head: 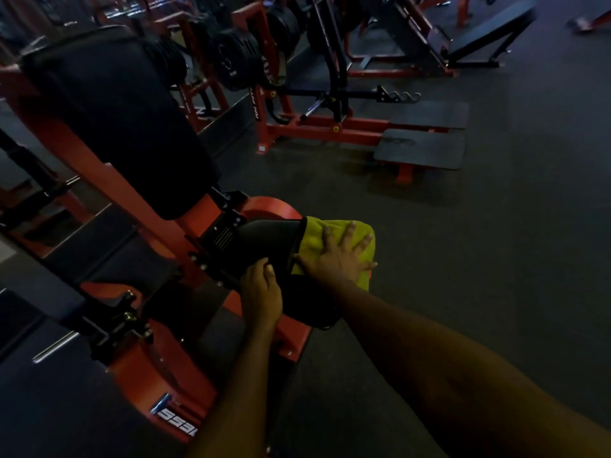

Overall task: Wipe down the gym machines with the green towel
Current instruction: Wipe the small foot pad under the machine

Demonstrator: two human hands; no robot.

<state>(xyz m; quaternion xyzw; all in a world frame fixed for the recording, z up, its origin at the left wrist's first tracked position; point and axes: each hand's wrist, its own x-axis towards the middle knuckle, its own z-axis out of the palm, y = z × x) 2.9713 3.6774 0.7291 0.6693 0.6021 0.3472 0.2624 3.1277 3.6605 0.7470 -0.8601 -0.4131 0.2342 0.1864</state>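
Just below the middle of the frame, the right hand (337, 256) lies flat with its fingers spread wide, pressing the green towel (334, 241) onto the far end of a black seat pad (264, 242). The hand grips nothing; the palm simply bears down on the cloth. The towel drapes over the pad's end, and one corner hangs down past the little finger at the right. The left hand (261, 292) sits just left of the right one, curled over the near edge of the same pad, thumb on top and fingers wrapped out of sight beneath.

The pad belongs to a machine with a red frame (99, 180) that runs from the upper left toward the lower middle of the frame. A tall black back pad (112, 117) stands above it in the upper left. Black weight plates (231, 61) hang on racks along the top. A second red machine with two dark foot plates (423, 147) rests on the dark floor (496, 259) at the upper right.
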